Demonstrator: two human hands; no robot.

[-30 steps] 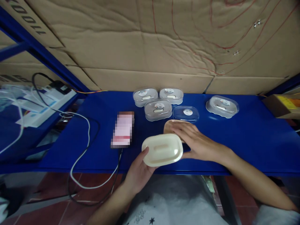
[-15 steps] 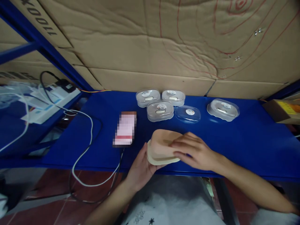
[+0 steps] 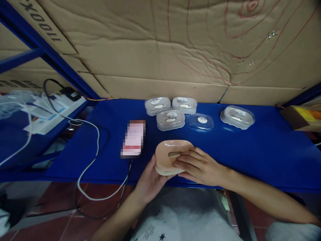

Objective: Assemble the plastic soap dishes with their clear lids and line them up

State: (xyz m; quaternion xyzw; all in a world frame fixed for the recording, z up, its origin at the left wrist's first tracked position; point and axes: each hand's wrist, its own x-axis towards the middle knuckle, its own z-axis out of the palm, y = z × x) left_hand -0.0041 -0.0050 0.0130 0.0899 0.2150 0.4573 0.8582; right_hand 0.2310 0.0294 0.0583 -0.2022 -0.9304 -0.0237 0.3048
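A peach soap dish (image 3: 164, 152) with a slot in its floor sits on a cream base (image 3: 165, 171) near the blue table's front edge. My left hand (image 3: 152, 182) cups the base from below and the left, thumb along its side. Over the right side, my right hand (image 3: 200, 165) has its fingers in the peach part and hides that end. Whether the two parts are fully seated cannot be made out. Behind them lies a clear lid (image 3: 197, 126) with a round sticker, beside a lidded soap dish (image 3: 170, 124).
Two more lidded soap dishes (image 3: 157, 108) stand at the back, another (image 3: 237, 121) to the right. Left of my hands lies a phone (image 3: 134, 137) with a cable. A power strip (image 3: 50, 117) and white cord (image 3: 96, 147) are further left, a cardboard box (image 3: 293, 118) far right.
The peach part has tipped from standing tilted to lying flatter on the cream base, its inside and slot now showing. My right hand has moved left and slightly down with it.
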